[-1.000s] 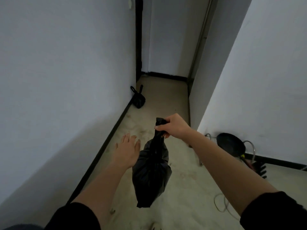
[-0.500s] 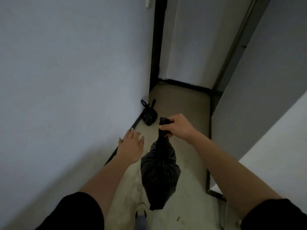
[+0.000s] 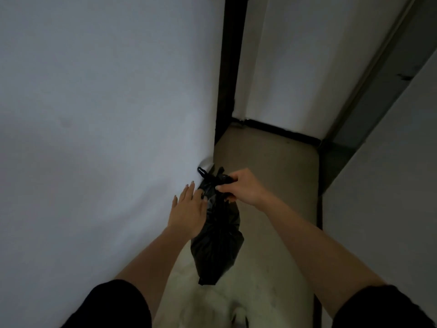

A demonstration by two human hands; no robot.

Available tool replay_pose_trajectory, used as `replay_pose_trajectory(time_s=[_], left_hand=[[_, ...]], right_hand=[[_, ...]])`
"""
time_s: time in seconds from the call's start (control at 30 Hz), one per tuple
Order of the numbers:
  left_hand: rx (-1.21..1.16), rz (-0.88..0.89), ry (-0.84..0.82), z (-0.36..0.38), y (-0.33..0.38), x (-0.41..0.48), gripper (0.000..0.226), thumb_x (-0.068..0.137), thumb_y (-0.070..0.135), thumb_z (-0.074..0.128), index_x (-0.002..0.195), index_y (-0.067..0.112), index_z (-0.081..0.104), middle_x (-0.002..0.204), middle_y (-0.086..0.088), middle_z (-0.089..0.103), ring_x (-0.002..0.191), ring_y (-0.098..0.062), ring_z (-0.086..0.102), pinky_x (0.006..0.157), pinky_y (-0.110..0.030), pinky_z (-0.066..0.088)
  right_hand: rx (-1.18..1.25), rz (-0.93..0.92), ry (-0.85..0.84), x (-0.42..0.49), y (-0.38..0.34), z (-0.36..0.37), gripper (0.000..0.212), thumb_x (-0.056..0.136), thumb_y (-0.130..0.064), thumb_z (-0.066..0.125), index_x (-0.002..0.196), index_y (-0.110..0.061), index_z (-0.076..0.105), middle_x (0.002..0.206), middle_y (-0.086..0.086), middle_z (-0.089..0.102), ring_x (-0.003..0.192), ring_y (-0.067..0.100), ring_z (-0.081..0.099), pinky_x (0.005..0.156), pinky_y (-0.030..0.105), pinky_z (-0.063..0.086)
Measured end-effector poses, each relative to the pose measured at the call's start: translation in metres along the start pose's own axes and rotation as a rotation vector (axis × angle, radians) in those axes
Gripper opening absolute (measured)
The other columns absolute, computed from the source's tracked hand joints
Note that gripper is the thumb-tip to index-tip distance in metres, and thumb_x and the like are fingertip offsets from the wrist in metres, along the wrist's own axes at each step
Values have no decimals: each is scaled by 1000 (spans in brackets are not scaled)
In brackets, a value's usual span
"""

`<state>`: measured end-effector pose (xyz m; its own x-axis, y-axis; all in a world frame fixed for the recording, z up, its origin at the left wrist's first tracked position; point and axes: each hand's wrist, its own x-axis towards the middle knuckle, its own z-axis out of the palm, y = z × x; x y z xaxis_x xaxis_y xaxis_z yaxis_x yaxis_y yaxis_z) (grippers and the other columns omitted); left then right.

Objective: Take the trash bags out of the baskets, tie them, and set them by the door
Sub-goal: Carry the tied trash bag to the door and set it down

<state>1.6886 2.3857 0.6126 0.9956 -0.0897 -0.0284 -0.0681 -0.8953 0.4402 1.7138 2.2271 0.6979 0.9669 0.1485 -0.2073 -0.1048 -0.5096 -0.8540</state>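
We see the right hand (image 3: 243, 188) with its fingers curled tight round the tied top of a black plastic trash bag (image 3: 217, 242). The bag hangs from that hand in the air, above the pale tan floor (image 3: 272, 176), and does not touch it. We think it is held by the knot because that is the strong part, and a tied knot shuts the trash in. The left hand (image 3: 189, 209) is flat, with straight fingers, and it holds nothing. It is just beside the upper part of the bag, on the side of the white wall (image 3: 94, 114). We cannot tell if it touches the bag. We think it is there to stop the bag from swinging. The two hands are near each other but do not touch. Just past them a second small black bag (image 3: 202, 172) sits low by the wall, near the dark door frame (image 3: 230, 67), and only its tied ears show. So we think this is the spot for the bags, and the hanging one goes down next to it. It should be lowered gently so it does not tip.
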Motion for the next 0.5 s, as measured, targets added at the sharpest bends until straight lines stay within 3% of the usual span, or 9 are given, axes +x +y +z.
replay_pose_trajectory(time_s=[0.2, 0.3, 0.5], left_hand=[[21, -116, 103, 38, -20, 145, 46, 103, 33, 23, 146, 17, 32, 161, -5, 10, 148, -20, 5, 119, -42, 8], [47, -199, 116, 55, -30, 197, 46, 103, 33, 23, 146, 16, 32, 160, -7, 10, 148, -21, 4, 119, -42, 8], [115, -268, 14, 88, -54, 280, 49, 102, 36, 21, 148, 17, 25, 161, -6, 2, 148, -21, -4, 121, -42, 5]], right_hand=[[-14, -27, -133, 176, 32, -19, 13, 85, -11, 71, 91, 0, 69, 76, 8, 69, 68, 21, 67, 71, 31, 59], [-9, -43, -195, 243, 48, -24, 9, 85, -10, 71, 90, -2, 69, 74, 5, 68, 63, 16, 67, 67, 25, 59], [2, 44, -245, 357, 87, -22, 19, 86, -7, 67, 93, 10, 68, 87, 23, 71, 70, 21, 68, 67, 24, 60]])
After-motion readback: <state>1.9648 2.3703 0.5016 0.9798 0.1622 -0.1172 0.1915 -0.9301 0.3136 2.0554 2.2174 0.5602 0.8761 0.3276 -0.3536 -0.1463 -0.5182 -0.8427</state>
